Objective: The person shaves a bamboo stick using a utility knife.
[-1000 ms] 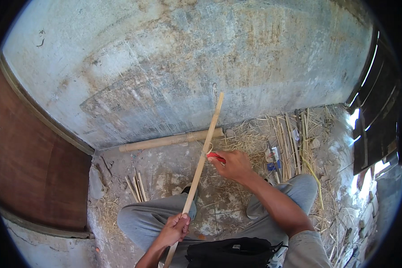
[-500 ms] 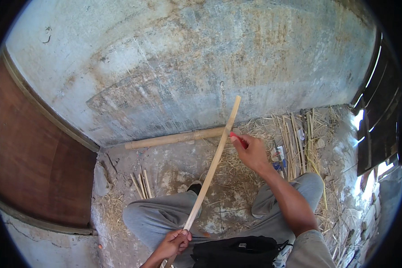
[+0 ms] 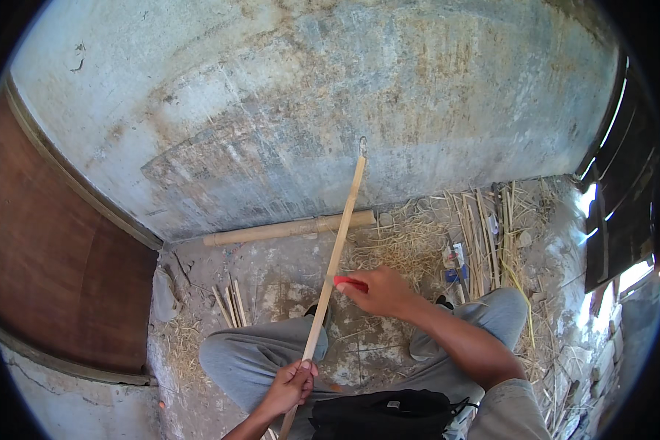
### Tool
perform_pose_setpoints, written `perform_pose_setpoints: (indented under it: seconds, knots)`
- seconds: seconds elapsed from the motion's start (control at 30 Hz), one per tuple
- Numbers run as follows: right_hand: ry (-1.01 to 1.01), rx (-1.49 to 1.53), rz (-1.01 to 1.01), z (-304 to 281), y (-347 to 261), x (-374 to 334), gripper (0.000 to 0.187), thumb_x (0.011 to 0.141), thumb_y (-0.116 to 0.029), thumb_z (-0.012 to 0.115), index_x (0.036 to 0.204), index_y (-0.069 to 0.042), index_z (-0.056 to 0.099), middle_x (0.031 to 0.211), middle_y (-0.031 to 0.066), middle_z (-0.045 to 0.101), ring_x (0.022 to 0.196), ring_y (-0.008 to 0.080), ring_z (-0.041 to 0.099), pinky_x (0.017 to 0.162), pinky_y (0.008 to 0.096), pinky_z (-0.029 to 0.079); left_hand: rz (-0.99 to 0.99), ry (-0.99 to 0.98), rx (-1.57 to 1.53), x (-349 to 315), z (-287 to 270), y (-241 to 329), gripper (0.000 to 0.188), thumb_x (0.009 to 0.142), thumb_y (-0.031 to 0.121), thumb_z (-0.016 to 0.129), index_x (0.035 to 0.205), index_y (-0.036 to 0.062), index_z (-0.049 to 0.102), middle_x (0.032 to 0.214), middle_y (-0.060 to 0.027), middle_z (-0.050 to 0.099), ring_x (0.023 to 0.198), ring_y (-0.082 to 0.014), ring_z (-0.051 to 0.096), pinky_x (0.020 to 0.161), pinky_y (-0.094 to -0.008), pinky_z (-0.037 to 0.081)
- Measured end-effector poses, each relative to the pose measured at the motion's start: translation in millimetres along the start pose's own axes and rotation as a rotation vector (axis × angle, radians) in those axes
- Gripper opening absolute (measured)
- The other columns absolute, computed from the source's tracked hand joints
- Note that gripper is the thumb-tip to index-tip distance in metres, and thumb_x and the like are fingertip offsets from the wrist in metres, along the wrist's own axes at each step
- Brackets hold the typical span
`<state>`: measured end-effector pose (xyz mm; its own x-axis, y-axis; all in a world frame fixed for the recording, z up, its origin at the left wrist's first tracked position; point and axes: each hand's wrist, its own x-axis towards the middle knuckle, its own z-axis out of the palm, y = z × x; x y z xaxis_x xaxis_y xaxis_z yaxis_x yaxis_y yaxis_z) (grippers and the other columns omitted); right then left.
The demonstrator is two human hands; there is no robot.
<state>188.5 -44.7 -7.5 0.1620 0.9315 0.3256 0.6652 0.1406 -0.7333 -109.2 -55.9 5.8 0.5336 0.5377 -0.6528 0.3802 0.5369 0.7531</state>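
Observation:
I sit cross-legged on a concrete floor facing a grey wall. My left hand (image 3: 292,383) grips the near end of a long thin bamboo strip (image 3: 339,238), which slants up and away toward the wall. My right hand (image 3: 380,292) holds a small red-handled tool (image 3: 350,281) pressed against the strip about halfway along it. My grey trouser legs (image 3: 242,356) lie under both hands.
A thick bamboo pole (image 3: 290,228) lies along the foot of the wall. Straw shavings and split bamboo strips (image 3: 484,235) pile up at the right. Several short sticks (image 3: 229,304) lie at the left. A black bag (image 3: 385,414) rests in my lap. A brown wooden panel (image 3: 48,271) stands at left.
My right hand with the red tool has slid back down the strip toward me. The strip's far end has swung left and stands steeper. My left hand has risen a little.

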Motion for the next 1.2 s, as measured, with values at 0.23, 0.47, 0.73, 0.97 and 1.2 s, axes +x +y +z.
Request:
perform_pose_setpoints:
  seconds: [0.23,0.47,0.73,0.97,1.2]
  knots:
    - [-0.043,-0.072,-0.067,10,1,-11,0.034,0.09,-0.041,0.066,0.088,-0.008,0.071,0.066,0.0143,0.067,0.057,0.0333,0.066,0.054,0.043,0.052,0.148,0.023,0.129,14,5,6,0.031,0.108,0.031,0.04,0.099,0.0056,0.054,0.062,0.0024,0.04,0.047,-0.0057,0.033,0.041,-0.0235,0.031]
    - [0.0,-0.033,-0.101,3,-9,-7,0.03,0.089,-0.037,0.069,0.089,-0.007,0.071,0.066,0.0143,0.066,0.056,0.0338,0.065,0.053,0.0417,0.051,0.206,-0.003,0.146,37,13,35,0.03,0.108,0.032,0.041,0.102,0.0055,0.054,0.063,0.0025,0.041,0.049,-0.0052,0.035,0.041,-0.0233,0.033]
    - [0.144,-0.009,-0.005,-24,-6,9,0.028,0.091,-0.033,0.068,0.094,-0.005,0.071,0.066,0.0152,0.064,0.056,0.0311,0.064,0.052,0.0389,0.05,0.682,0.148,0.777,70,26,92,0.025,0.101,0.02,0.051,0.11,-0.002,0.059,0.066,-0.0076,0.052,0.059,-0.015,0.051,0.058,-0.0343,0.042]
    - [0.166,-0.046,0.131,-34,-8,14,0.032,0.092,-0.038,0.065,0.094,-0.006,0.071,0.067,0.0153,0.066,0.061,0.0347,0.067,0.056,0.0433,0.053,0.596,0.159,0.781,90,43,116,0.022,0.101,0.017,0.05,0.107,-0.0011,0.062,0.064,-0.0063,0.052,0.058,-0.0136,0.048,0.055,-0.0337,0.04]
    - [0.166,-0.097,0.018,-17,2,3,0.029,0.091,-0.036,0.067,0.096,-0.008,0.071,0.062,0.0147,0.063,0.056,0.0337,0.066,0.052,0.0418,0.052,0.674,0.216,0.692,93,42,87,0.023,0.102,0.017,0.049,0.105,-0.0012,0.061,0.063,-0.0079,0.051,0.056,-0.0146,0.049,0.055,-0.0344,0.039]
